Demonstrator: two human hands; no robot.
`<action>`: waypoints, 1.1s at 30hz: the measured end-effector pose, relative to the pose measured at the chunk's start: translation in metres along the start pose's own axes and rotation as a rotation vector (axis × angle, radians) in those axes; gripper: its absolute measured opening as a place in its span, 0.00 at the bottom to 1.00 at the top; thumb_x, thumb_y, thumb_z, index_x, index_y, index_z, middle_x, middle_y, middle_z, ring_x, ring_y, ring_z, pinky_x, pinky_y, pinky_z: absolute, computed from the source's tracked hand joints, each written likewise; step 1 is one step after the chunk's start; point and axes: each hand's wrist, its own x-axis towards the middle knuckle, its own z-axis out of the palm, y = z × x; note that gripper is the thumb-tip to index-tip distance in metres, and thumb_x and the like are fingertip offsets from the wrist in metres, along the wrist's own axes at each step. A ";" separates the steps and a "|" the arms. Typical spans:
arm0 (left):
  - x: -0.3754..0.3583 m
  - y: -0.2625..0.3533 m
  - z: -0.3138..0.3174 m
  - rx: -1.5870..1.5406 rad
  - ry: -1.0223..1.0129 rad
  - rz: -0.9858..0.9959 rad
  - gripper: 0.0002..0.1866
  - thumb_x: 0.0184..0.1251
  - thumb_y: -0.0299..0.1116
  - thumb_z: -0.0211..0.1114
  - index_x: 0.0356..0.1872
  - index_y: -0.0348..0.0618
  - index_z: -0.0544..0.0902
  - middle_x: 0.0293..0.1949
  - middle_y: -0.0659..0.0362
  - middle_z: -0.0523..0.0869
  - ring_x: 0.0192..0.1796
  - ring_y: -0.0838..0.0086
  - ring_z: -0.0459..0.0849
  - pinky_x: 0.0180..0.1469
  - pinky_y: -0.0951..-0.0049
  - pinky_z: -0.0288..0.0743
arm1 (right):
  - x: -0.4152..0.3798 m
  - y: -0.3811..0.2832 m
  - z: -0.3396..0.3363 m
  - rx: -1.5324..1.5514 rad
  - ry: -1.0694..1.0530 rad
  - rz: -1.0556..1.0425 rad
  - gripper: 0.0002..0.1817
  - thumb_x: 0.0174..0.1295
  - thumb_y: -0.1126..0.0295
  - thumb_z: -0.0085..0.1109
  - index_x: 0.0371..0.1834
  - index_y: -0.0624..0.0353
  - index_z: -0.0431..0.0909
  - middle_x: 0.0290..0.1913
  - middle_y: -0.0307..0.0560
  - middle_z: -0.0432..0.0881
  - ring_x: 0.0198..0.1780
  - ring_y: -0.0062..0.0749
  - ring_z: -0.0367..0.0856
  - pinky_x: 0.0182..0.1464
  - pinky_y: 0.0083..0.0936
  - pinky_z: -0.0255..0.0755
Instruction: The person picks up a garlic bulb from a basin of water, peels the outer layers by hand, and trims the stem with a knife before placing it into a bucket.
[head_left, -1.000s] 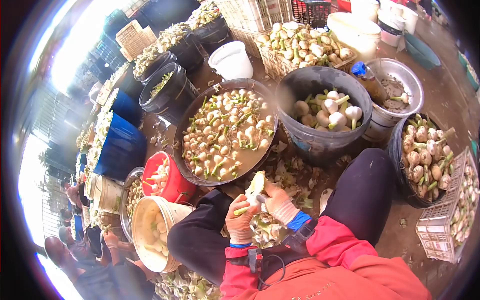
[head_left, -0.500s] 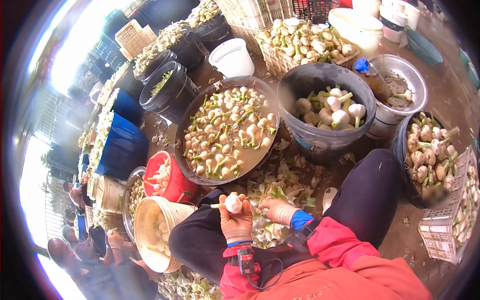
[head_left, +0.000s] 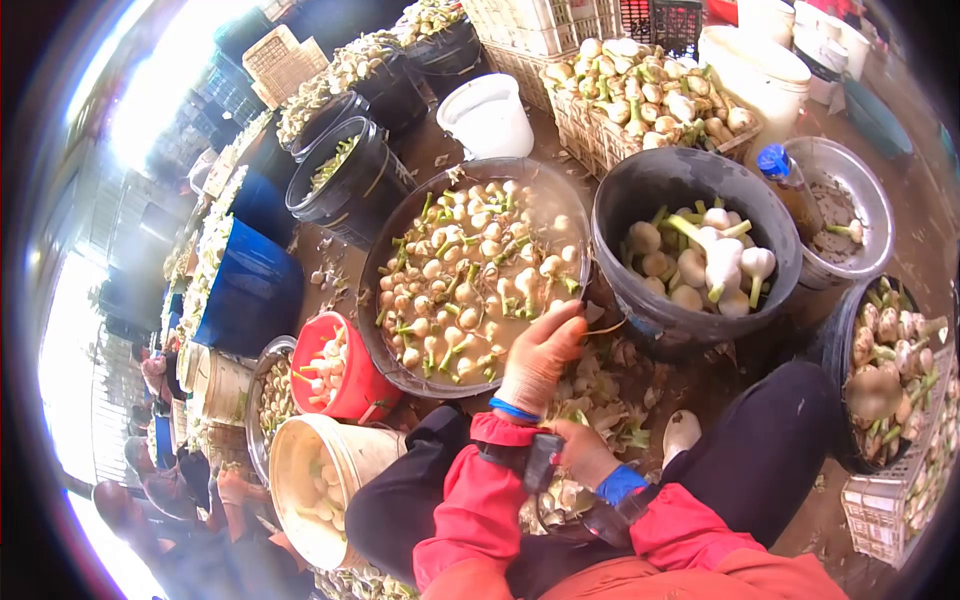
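Observation:
My left hand (head_left: 540, 358) reaches out over the front rim of the wide basin (head_left: 375, 345), fingers stretched toward the black bucket (head_left: 690, 320). No bulb shows in it. Garlic bulbs with cut green stalks lie inside that bucket, among them a large white garlic bulb (head_left: 722, 264) on top. In the basin, many garlic bulbs (head_left: 465, 318) float in cloudy brown water. My right hand (head_left: 585, 452) is low, between my knees and behind my left wrist, above a heap of peeled garlic skins (head_left: 610, 390). Its fingers are mostly hidden, so its grip does not show.
A red bucket (head_left: 372, 378) and a cream bucket (head_left: 365, 455) with trimmed garlic stand left of my knee. Crates of garlic (head_left: 600, 130) stand behind. At right are a black tub of garlic (head_left: 835, 400) and a white bucket holding a bottle (head_left: 785, 185). People sit at far left.
My left hand has moved forward and right, away from my lap, and the garlic bulb it held is gone from it. A large white bulb now lies atop the black bucket's garlic.

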 end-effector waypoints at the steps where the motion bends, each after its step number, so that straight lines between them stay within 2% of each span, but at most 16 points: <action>1: 0.019 -0.026 -0.032 0.340 0.145 0.104 0.21 0.62 0.38 0.65 0.51 0.34 0.79 0.48 0.52 0.83 0.49 0.70 0.81 0.49 0.72 0.74 | 0.007 0.000 0.000 -0.240 0.009 -0.033 0.15 0.57 0.69 0.56 0.48 0.52 0.80 0.39 0.53 0.83 0.39 0.38 0.83 0.43 0.29 0.73; 2: 0.035 -0.051 -0.069 0.758 0.251 0.222 0.18 0.59 0.36 0.64 0.47 0.35 0.81 0.43 0.51 0.85 0.49 0.65 0.81 0.50 0.68 0.74 | 0.003 -0.010 -0.001 -0.190 0.005 -0.029 0.15 0.58 0.66 0.57 0.48 0.51 0.80 0.39 0.52 0.83 0.39 0.38 0.83 0.44 0.29 0.73; 4: 0.054 -0.092 -0.140 1.295 0.369 -0.028 0.14 0.56 0.37 0.63 0.43 0.49 0.83 0.49 0.51 0.80 0.52 0.57 0.78 0.55 0.60 0.71 | 0.002 -0.014 0.002 -0.120 -0.006 0.015 0.15 0.59 0.60 0.58 0.49 0.49 0.80 0.41 0.50 0.83 0.40 0.38 0.82 0.45 0.28 0.73; 5: 0.060 -0.100 -0.163 1.361 0.324 -0.165 0.14 0.56 0.38 0.63 0.45 0.55 0.83 0.54 0.53 0.77 0.54 0.57 0.77 0.57 0.60 0.71 | 0.004 -0.016 0.002 -0.091 -0.036 0.083 0.15 0.60 0.59 0.57 0.49 0.49 0.80 0.40 0.50 0.84 0.39 0.36 0.82 0.44 0.27 0.73; 7: 0.059 -0.101 -0.183 1.551 0.223 -0.262 0.17 0.55 0.36 0.63 0.48 0.58 0.82 0.58 0.54 0.73 0.57 0.54 0.75 0.59 0.60 0.70 | 0.004 -0.029 -0.004 -0.081 -0.046 0.143 0.16 0.58 0.71 0.57 0.51 0.51 0.79 0.37 0.43 0.84 0.34 0.22 0.79 0.41 0.19 0.72; 9: 0.064 -0.101 -0.184 1.690 0.041 -0.456 0.17 0.55 0.35 0.63 0.49 0.58 0.82 0.60 0.52 0.70 0.57 0.54 0.74 0.59 0.60 0.70 | 0.008 -0.031 -0.007 -0.088 -0.047 0.165 0.19 0.56 0.74 0.54 0.52 0.50 0.79 0.37 0.43 0.84 0.34 0.22 0.79 0.40 0.19 0.71; 13: 0.065 -0.115 -0.196 1.517 -0.003 -0.354 0.13 0.55 0.33 0.65 0.44 0.49 0.83 0.53 0.50 0.78 0.52 0.59 0.79 0.54 0.64 0.73 | 0.007 -0.029 -0.007 -0.079 -0.052 0.175 0.21 0.54 0.76 0.52 0.53 0.49 0.79 0.36 0.44 0.83 0.35 0.24 0.79 0.40 0.20 0.71; 15: 0.058 -0.116 -0.199 0.688 0.035 -0.188 0.11 0.57 0.27 0.66 0.42 0.42 0.82 0.48 0.55 0.82 0.48 0.68 0.82 0.51 0.71 0.75 | 0.005 -0.034 -0.008 -0.022 -0.013 0.177 0.22 0.53 0.77 0.51 0.52 0.49 0.79 0.36 0.45 0.83 0.35 0.25 0.79 0.40 0.21 0.72; 17: 0.033 -0.090 -0.167 0.425 0.101 -0.199 0.11 0.59 0.23 0.65 0.44 0.38 0.80 0.43 0.59 0.83 0.45 0.72 0.83 0.49 0.72 0.77 | 0.004 -0.037 -0.007 0.043 0.063 0.202 0.19 0.56 0.76 0.55 0.51 0.50 0.80 0.38 0.44 0.84 0.38 0.23 0.80 0.43 0.21 0.72; 19: 0.009 -0.080 -0.140 -0.174 0.104 -0.041 0.14 0.59 0.25 0.66 0.47 0.41 0.79 0.44 0.57 0.83 0.46 0.67 0.83 0.47 0.65 0.80 | 0.002 -0.041 -0.005 0.132 0.274 0.004 0.18 0.56 0.75 0.59 0.52 0.54 0.78 0.43 0.44 0.83 0.46 0.24 0.79 0.50 0.20 0.71; 21: -0.021 -0.057 -0.106 -0.289 0.122 -0.059 0.14 0.59 0.26 0.66 0.46 0.40 0.79 0.42 0.56 0.83 0.45 0.67 0.83 0.46 0.66 0.81 | 0.003 -0.046 -0.010 0.160 0.444 -0.309 0.21 0.57 0.75 0.60 0.55 0.58 0.75 0.51 0.45 0.80 0.54 0.26 0.76 0.56 0.19 0.67; 22: -0.032 -0.050 -0.093 -0.401 0.132 -0.073 0.13 0.59 0.26 0.67 0.45 0.40 0.79 0.40 0.55 0.83 0.43 0.68 0.83 0.44 0.67 0.81 | 0.005 -0.043 -0.016 0.045 0.467 -0.460 0.25 0.56 0.82 0.51 0.60 0.57 0.71 0.57 0.52 0.76 0.58 0.34 0.74 0.61 0.23 0.65; 25: -0.066 -0.054 -0.067 -0.278 0.107 -0.094 0.20 0.63 0.38 0.64 0.53 0.40 0.75 0.46 0.56 0.82 0.44 0.70 0.83 0.43 0.69 0.80 | -0.005 -0.054 -0.020 0.069 0.370 -0.524 0.27 0.57 0.81 0.52 0.63 0.56 0.68 0.58 0.52 0.74 0.60 0.35 0.72 0.63 0.22 0.63; 27: -0.091 -0.050 -0.039 -0.269 -0.027 -0.018 0.34 0.57 0.43 0.70 0.61 0.38 0.68 0.49 0.57 0.79 0.47 0.75 0.78 0.50 0.76 0.73 | -0.024 -0.067 -0.024 0.191 0.243 -0.444 0.27 0.58 0.82 0.50 0.64 0.58 0.67 0.58 0.48 0.74 0.61 0.34 0.71 0.62 0.21 0.63; 30: -0.117 -0.066 -0.030 0.709 0.248 0.296 0.42 0.45 0.37 0.77 0.62 0.36 0.67 0.53 0.54 0.73 0.52 0.68 0.76 0.56 0.71 0.69 | -0.029 -0.066 -0.024 0.827 -0.079 -0.155 0.22 0.63 0.79 0.49 0.62 0.63 0.68 0.55 0.41 0.75 0.50 0.24 0.75 0.54 0.21 0.69; 33: -0.137 -0.070 -0.023 0.922 0.448 0.258 0.42 0.42 0.38 0.77 0.62 0.39 0.68 0.50 0.51 0.74 0.52 0.63 0.77 0.54 0.69 0.71 | -0.031 -0.074 -0.021 0.644 -0.140 0.084 0.20 0.63 0.78 0.50 0.60 0.63 0.70 0.53 0.41 0.77 0.47 0.23 0.75 0.54 0.20 0.70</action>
